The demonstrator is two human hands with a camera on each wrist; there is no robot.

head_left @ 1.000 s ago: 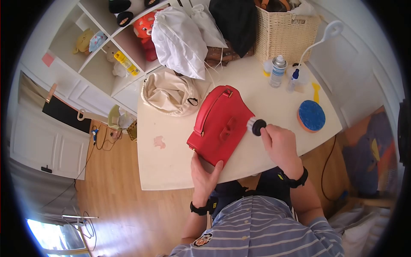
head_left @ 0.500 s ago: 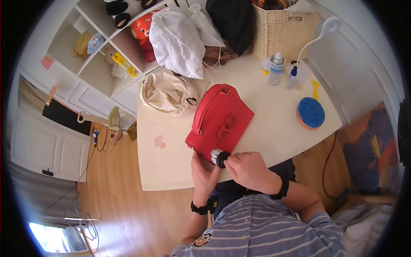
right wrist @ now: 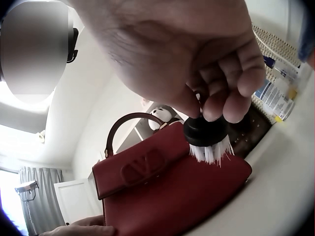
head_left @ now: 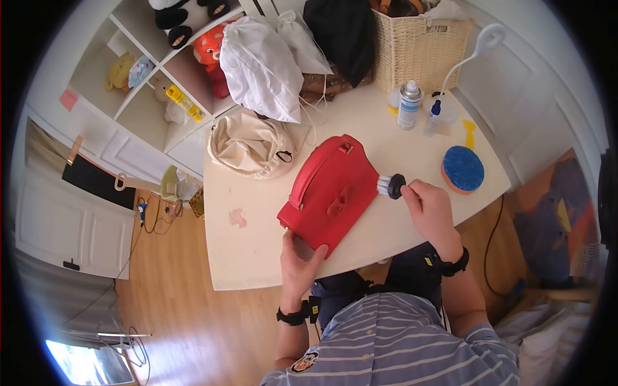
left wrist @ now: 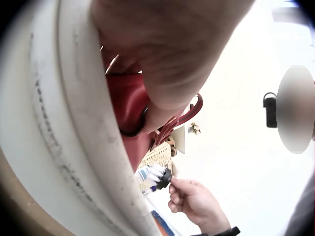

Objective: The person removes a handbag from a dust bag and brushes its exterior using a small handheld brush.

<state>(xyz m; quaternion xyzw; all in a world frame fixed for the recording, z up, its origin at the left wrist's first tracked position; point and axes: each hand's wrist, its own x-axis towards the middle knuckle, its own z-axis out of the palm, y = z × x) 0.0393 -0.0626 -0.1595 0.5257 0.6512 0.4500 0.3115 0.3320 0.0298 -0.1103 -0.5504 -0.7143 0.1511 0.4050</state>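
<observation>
A red handbag [head_left: 335, 193] with a top handle lies tilted on the white table [head_left: 251, 257]. My left hand [head_left: 299, 267] grips its near bottom corner, thumb on one side and fingers on the other; in the left wrist view this hand [left wrist: 172, 54] covers part of the bag [left wrist: 129, 98]. Between the fingertips of my right hand [head_left: 432, 215] is a round black brush [head_left: 396, 186], its white bristles pointing at the bag's right edge. The right wrist view shows the brush [right wrist: 205, 135] in front of the bag [right wrist: 167, 191], the right hand [right wrist: 182, 54] pinching its knob.
A cream cloth pouch [head_left: 251, 145] lies behind the bag on the left. At the back are white bags [head_left: 261, 67], a black bag [head_left: 341, 38] and a wicker basket [head_left: 418, 55]. A spray can [head_left: 409, 106], a small bottle [head_left: 432, 117] and a blue round pad [head_left: 463, 168] stand right.
My right hand has moved with the brush from the bag's near bottom corner to its right edge, farther from my left hand. The left hand keeps its grip.
</observation>
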